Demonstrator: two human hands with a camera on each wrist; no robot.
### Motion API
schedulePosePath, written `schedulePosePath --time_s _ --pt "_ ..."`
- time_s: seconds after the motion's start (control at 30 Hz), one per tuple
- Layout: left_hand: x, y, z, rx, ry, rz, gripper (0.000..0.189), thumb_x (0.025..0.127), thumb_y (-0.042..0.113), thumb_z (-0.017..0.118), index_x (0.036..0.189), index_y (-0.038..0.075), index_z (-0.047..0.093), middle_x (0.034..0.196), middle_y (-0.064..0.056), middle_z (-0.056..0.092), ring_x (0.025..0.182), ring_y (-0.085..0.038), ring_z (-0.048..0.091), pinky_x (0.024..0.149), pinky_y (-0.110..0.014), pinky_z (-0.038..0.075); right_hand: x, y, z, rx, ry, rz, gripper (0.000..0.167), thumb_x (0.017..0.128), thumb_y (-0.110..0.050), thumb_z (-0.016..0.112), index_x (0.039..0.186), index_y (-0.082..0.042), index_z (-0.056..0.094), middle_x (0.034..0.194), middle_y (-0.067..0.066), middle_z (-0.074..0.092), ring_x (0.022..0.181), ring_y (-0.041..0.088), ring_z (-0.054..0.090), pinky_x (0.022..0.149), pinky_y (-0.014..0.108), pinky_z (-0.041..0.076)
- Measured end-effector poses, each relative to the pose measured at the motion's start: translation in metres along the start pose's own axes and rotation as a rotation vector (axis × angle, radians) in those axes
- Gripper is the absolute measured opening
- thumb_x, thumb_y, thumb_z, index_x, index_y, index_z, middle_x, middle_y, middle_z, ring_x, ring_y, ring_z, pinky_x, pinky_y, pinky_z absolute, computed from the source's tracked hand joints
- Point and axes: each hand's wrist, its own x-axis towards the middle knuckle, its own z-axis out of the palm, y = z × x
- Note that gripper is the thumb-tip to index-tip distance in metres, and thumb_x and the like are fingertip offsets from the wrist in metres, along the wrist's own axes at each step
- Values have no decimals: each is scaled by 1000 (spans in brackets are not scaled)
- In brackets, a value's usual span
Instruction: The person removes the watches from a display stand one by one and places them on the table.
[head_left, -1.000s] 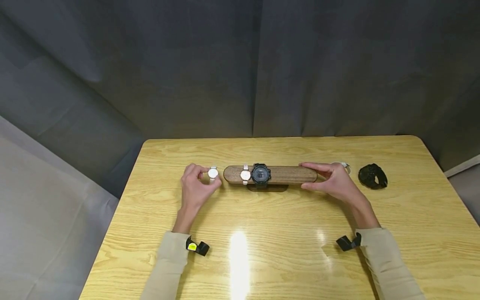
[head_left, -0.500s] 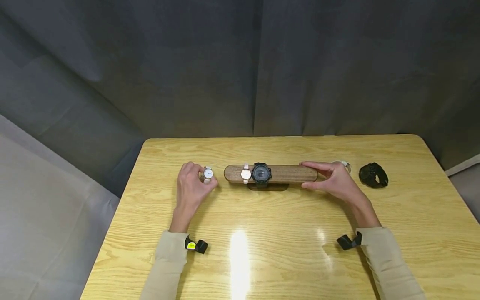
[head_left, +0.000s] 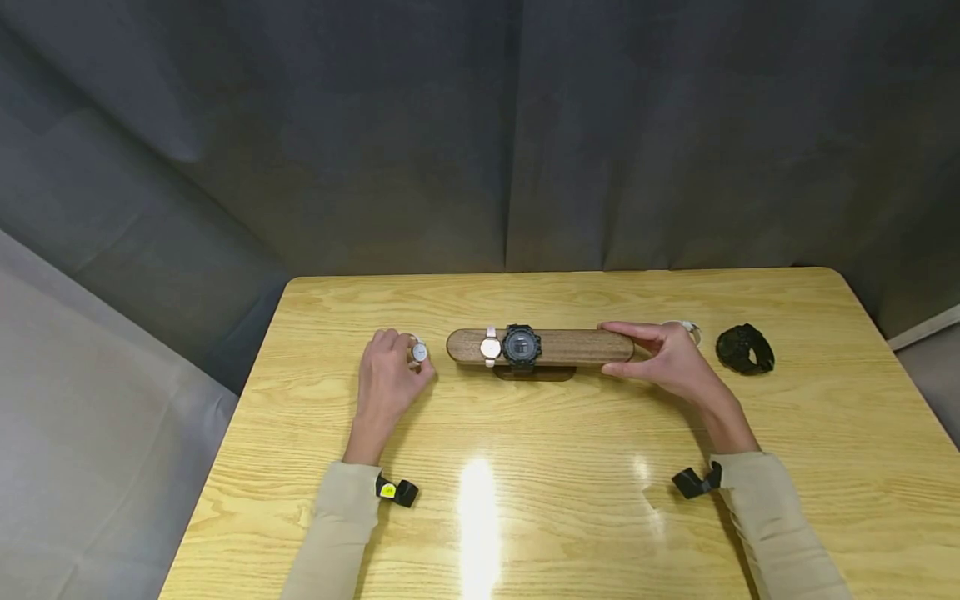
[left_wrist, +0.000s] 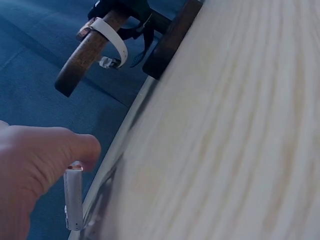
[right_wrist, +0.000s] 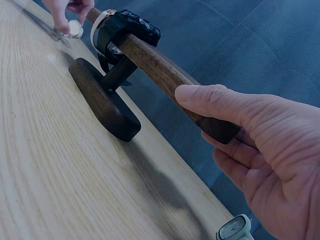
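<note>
With thumb and fingers, my left hand [head_left: 387, 375] pinches a small white-strapped wristwatch [head_left: 420, 352] left of a dark wooden watch stand [head_left: 573, 347]. The white strap [left_wrist: 74, 200] hangs below the thumb in the left wrist view, close to the tabletop. My right hand [head_left: 678, 367] grips the stand's right end, thumb on the near side and fingers on the far side. Around the stand's bar sit a pale-strapped wristwatch [head_left: 491, 348] and, right beside it, a chunky black digital watch [head_left: 521, 346]. The stand's base [right_wrist: 107, 107] rests on the table.
A black watch [head_left: 745, 350] lies on the wooden table [head_left: 570, 467], right of my right hand. Partly hidden behind that hand is a pale-strapped watch [right_wrist: 234, 228]. Dark curtains [head_left: 510, 142] hang behind the table's far edge.
My left hand has drawn the white watch slightly left, away from the stand's end, and the watch has turned a little. The right hand keeps its grip on the stand.
</note>
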Motion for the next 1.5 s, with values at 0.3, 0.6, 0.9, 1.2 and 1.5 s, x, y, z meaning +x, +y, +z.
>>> schedulePosePath --time_s 0.3,0.6,0.9,1.2,1.5 --pt "-1 -2 2 46 24 62 20 74 6 84 91 -2 75 81 -10 67 73 -26 56 66 -34 50 0 0 0 -7 4 -9 56 82 -17 91 135 -19 72 135 4 71 138 20 56 100 10 47" --pt "-1 -3 3 46 32 71 24 73 7 86 94 -1 77 84 -11 70 76 -27 59 67 -36 52 0 0 0 -7 8 -22 56 82 -16 91 135 -18 72 134 4 72 130 1 57 102 10 46" --pt "-2 -5 6 41 11 77 24 73 5 86 93 0 76 86 -9 70 77 -27 60 68 -36 52 0 1 1 -4 10 -24 55 82 -16 91 134 -18 73 134 4 72 130 1 57 102 10 46" --pt "-3 -6 6 40 -22 78 19 74 3 85 91 1 76 83 -9 71 76 -25 60 68 -35 52 1 2 1 -5 10 -27 56 82 -15 91 134 -18 72 134 5 71 130 0 57 102 10 46" --pt "0 -2 3 33 -62 45 30 76 10 86 102 -2 78 87 -12 73 79 -27 63 72 -36 55 -1 0 0 -8 6 -13 56 83 -17 91 135 -19 72 135 4 71 133 4 56 101 11 47"
